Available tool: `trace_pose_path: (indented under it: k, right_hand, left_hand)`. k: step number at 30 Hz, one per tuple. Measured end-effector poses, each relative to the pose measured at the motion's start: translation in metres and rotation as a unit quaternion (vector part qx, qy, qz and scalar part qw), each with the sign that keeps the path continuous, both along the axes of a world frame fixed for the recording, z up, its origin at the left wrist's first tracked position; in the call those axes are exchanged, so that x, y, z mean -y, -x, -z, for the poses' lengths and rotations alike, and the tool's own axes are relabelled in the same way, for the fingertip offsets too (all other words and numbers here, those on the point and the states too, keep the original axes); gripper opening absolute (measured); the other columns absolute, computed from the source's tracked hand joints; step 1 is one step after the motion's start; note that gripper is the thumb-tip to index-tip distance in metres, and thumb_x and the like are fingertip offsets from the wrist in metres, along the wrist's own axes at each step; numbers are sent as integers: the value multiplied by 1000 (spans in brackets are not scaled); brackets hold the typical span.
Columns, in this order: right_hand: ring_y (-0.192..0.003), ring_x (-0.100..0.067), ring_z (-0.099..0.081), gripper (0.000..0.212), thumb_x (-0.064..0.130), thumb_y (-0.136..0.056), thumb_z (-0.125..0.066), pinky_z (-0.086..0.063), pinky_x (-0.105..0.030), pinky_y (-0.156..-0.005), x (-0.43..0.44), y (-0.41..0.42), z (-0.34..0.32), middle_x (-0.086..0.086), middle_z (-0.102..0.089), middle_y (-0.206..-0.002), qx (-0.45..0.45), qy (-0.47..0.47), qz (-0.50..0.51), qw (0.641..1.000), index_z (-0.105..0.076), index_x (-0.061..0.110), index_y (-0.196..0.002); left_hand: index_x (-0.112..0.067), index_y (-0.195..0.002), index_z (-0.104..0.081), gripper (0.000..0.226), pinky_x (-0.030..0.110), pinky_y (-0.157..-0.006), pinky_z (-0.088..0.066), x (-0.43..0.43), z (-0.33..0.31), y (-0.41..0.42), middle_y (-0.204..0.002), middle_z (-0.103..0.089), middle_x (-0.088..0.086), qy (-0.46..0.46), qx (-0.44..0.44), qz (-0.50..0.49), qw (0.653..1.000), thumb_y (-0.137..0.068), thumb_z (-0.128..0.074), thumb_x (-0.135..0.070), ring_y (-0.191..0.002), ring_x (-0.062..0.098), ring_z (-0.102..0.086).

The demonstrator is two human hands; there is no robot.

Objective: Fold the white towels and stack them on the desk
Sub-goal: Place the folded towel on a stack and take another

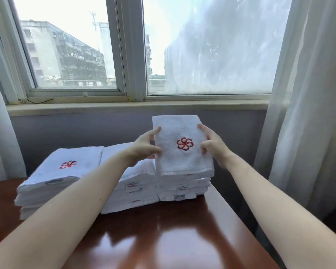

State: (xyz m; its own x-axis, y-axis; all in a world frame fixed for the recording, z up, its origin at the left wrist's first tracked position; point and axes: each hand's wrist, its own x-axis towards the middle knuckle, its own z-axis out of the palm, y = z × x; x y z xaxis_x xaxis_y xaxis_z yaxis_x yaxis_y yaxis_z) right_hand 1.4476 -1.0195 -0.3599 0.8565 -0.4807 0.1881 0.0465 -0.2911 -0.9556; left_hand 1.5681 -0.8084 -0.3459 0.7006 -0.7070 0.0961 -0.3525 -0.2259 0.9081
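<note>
A folded white towel (182,158) with a red flower logo tilts up on top of the right stack (183,189) of folded towels. My left hand (145,146) grips its left edge and my right hand (211,144) grips its right edge, fingers curled round the cloth. A middle stack (132,193) of folded towels stands beside it, partly hidden by my left forearm. A left stack (56,179) carries the same red logo on its top towel. All three stacks rest on the dark glossy wooden desk (163,235).
A window (124,55) with a sill fills the wall behind the desk. Sheer white curtains (306,113) hang at the right, and another curtain edge at the far left. The desk's right edge runs diagonally past the right stack.
</note>
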Motion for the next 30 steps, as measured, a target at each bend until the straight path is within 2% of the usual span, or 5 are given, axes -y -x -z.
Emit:
trace_pose_path:
  k: [5, 9, 12, 16, 30]
  right_hand:
    - [-99, -14, -56, 74, -6, -78, -45, -46, -14, -70, -2, -15, 34, -5, -53, -137, -87, 42, -17, 995, -41, 16, -148]
    - [-136, -16, -42, 68, -4, -90, -38, -41, -17, -101, -1, -22, 47, -1, -31, -158, -152, 94, -10, 984, -26, 13, -155]
    - [-147, -16, -25, 64, 2, -94, -37, -19, -26, -119, -2, -20, 47, -1, -23, -162, -176, 148, -11, 973, -23, 12, -156]
    - [-144, -16, -32, 62, 11, -94, -40, -27, -32, -117, -14, -8, 42, 4, -29, -160, -177, 212, 30, 961, -28, 19, -154]
    - [-134, -17, -44, 49, 29, -95, -52, -39, -36, -107, -152, 57, -18, 6, -46, -149, -114, 454, -61, 882, -47, 28, -143]
  left_hand:
    - [-27, -146, -46, 69, 35, -113, -31, 4, 14, -1, -152, -36, 10, -204, 159, -7, 966, -83, -54, 0, -138, 23, -35]
    - [-29, -128, -63, 44, 26, -94, -42, 5, 21, 12, -136, -59, -3, -245, 181, 18, 952, -90, -49, -14, -109, 13, -57]
    - [-29, -133, -60, 42, 32, -107, -39, 1, 22, 15, -140, -57, -7, -286, 223, 34, 931, -93, -55, -41, -129, 15, -51]
    - [-31, -145, -46, 61, 38, -113, -30, -3, 21, 27, -149, -48, -6, -365, 328, 19, 871, -93, -47, -62, -137, 21, -43]
    - [-23, -150, -39, 61, 32, -116, -28, -134, 21, 94, -158, -32, -5, -231, 286, -90, 926, -95, -57, -42, -143, 11, -31]
